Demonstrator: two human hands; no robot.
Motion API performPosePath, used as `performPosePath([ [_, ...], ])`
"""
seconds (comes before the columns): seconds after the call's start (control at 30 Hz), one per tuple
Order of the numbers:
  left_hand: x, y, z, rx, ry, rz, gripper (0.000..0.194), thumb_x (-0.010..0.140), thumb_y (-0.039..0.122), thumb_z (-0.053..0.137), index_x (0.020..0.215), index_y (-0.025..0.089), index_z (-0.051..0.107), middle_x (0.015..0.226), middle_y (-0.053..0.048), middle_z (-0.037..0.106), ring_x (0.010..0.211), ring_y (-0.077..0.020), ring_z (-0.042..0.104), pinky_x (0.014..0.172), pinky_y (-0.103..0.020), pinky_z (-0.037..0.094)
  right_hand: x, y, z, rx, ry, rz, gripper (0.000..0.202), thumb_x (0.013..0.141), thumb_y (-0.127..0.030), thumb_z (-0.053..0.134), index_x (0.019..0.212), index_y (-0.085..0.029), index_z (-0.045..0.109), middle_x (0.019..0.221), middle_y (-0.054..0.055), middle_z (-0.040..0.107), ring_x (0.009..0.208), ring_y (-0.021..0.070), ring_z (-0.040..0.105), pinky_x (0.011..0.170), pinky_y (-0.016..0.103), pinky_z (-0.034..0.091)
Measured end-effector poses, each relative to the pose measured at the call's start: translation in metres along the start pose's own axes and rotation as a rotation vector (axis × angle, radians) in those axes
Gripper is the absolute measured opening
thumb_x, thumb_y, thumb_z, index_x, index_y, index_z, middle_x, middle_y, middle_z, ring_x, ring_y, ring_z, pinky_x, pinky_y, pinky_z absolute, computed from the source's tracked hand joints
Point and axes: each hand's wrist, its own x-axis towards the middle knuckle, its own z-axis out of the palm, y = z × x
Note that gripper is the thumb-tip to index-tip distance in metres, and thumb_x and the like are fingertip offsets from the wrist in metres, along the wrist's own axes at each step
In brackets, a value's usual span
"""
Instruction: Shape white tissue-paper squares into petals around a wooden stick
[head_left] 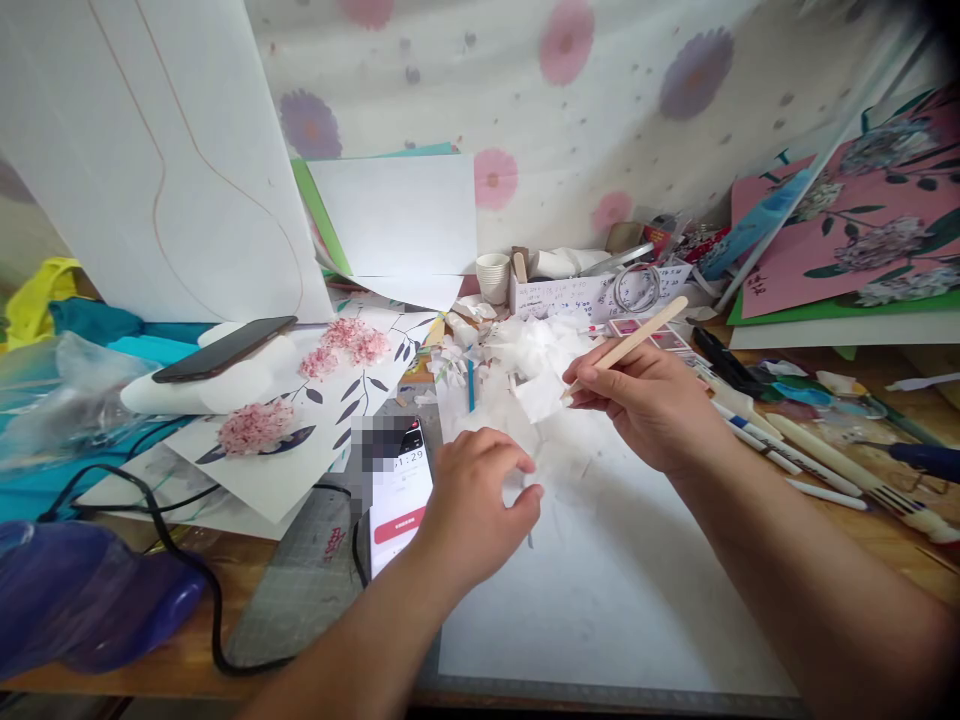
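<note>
My right hand [645, 400] is closed around a wooden craft stick [637, 335], which slants up to the right. The stick's lower end points at a small piece of white paper [538, 398]; I cannot tell whether they touch. My left hand [484, 500] hovers above a large white sheet [600, 600], thumb and fingers curved and apart, with nothing visible between them. Behind both hands lies a heap of crumpled white tissue paper [536, 340]. A thin blue strip [471, 385] lies left of the heap.
A lit phone [397, 500] rests on the grey cutting mat [300, 590], left of my left hand. Pink flower pictures [259, 428] and a dark phone [225, 350] are farther left. Pens and brushes [795, 440] lie right. Paper cups [493, 275] and a white box [562, 297] stand behind.
</note>
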Motion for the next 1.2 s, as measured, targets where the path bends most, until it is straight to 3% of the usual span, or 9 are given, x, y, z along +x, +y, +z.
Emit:
performPosePath([
  [0.13, 0.000, -0.001, -0.002, -0.329, 0.053, -0.068, 0.022, 0.084, 0.031, 0.063, 0.103, 0.024, 0.054, 0.103, -0.006, 0.065, 0.098, -0.0243, 0.060, 0.087, -0.043, 0.044, -0.004, 0.004, 0.004, 0.003, -0.090, 0.012, 0.011, 0.070, -0.025, 0.079, 0.072, -0.017, 0.072, 0.073, 0.001, 0.068, 0.065, 0.0115, 0.063, 0.062, 0.024, 0.055],
  [0.23, 0.000, -0.002, 0.000, -0.756, 0.097, -0.111, 0.022, 0.088, 0.029, 0.060, 0.102, 0.026, 0.043, 0.096, -0.001, 0.066, 0.092, -0.0180, 0.062, 0.083, -0.035, 0.046, -0.008, 0.007, 0.009, 0.007, -0.163, 0.006, 0.009, 0.073, -0.025, 0.078, 0.074, -0.018, 0.072, 0.075, 0.002, 0.068, 0.066, 0.0118, 0.063, 0.064, 0.025, 0.055],
  [0.33, -0.001, -0.002, 0.002, -0.961, 0.095, -0.100, 0.028, 0.087, 0.023, 0.062, 0.106, 0.027, 0.042, 0.094, 0.001, 0.066, 0.088, -0.0140, 0.061, 0.082, -0.030, 0.047, -0.013, 0.008, 0.013, -0.009, -0.235, -0.061, 0.006, 0.078, -0.024, 0.075, 0.075, -0.019, 0.072, 0.075, 0.002, 0.068, 0.069, 0.0125, 0.063, 0.065, 0.026, 0.053],
  [0.47, -0.001, -0.003, 0.004, -0.944, 0.177, -0.051, 0.028, 0.088, 0.018, 0.060, 0.110, 0.028, 0.045, 0.088, 0.003, 0.063, 0.081, -0.0112, 0.059, 0.077, -0.026, 0.046, -0.018, 0.009, 0.017, -0.051, -0.276, -0.158, 0.006, 0.081, -0.022, 0.071, 0.076, -0.022, 0.072, 0.075, 0.002, 0.067, 0.075, 0.0155, 0.062, 0.068, 0.029, 0.051],
  [0.6, -0.002, -0.004, 0.002, -0.770, 0.234, -0.031, 0.022, 0.089, 0.017, 0.058, 0.105, 0.027, 0.048, 0.080, 0.004, 0.055, 0.075, -0.0123, 0.053, 0.071, -0.026, 0.043, -0.021, 0.010, 0.018, -0.039, -0.306, -0.204, 0.005, 0.080, -0.019, 0.073, 0.077, -0.023, 0.072, 0.079, 0.001, 0.067, 0.082, 0.0169, 0.062, 0.074, 0.031, 0.051],
  [0.73, -0.005, -0.005, 0.002, -0.548, 0.250, 0.020, 0.020, 0.088, 0.017, 0.057, 0.103, 0.028, 0.050, 0.084, 0.002, 0.053, 0.077, -0.0141, 0.052, 0.074, -0.029, 0.043, -0.022, 0.009, 0.018, -0.013, -0.275, -0.220, 0.007, 0.080, -0.017, 0.073, 0.079, -0.024, 0.072, 0.081, 0.001, 0.067, 0.091, 0.0180, 0.063, 0.079, 0.032, 0.051],
  [0.83, -0.006, -0.006, 0.001, -0.494, 0.241, 0.030, 0.015, 0.089, 0.018, 0.056, 0.100, 0.028, 0.052, 0.090, 0.001, 0.057, 0.079, -0.0150, 0.054, 0.074, -0.029, 0.044, -0.022, 0.008, 0.018, -0.025, -0.253, -0.201, 0.004, 0.080, -0.020, 0.073, 0.079, -0.024, 0.073, 0.084, 0.003, 0.066, 0.085, 0.0176, 0.063, 0.074, 0.032, 0.052],
  [0.97, -0.006, -0.006, -0.001, -0.532, 0.240, 0.015, 0.011, 0.091, 0.020, 0.056, 0.099, 0.026, 0.055, 0.087, 0.000, 0.058, 0.078, -0.0151, 0.056, 0.072, -0.029, 0.045, -0.022, 0.007, 0.017, -0.044, -0.212, -0.171, 0.003, 0.079, -0.024, 0.074, 0.077, -0.023, 0.073, 0.082, 0.003, 0.067, 0.076, 0.0172, 0.064, 0.068, 0.031, 0.054],
  [1.2, -0.004, 0.001, 0.001, -0.817, 0.217, 0.054, 0.021, 0.088, 0.013, 0.059, 0.102, 0.029, 0.054, 0.093, 0.003, 0.060, 0.081, -0.0113, 0.061, 0.074, -0.026, 0.055, -0.024, 0.009, 0.022, 0.011, -0.179, -0.159, 0.004, 0.079, -0.022, 0.074, 0.076, -0.021, 0.072, 0.081, 0.002, 0.067, 0.069, 0.0138, 0.066, 0.065, 0.028, 0.055],
])
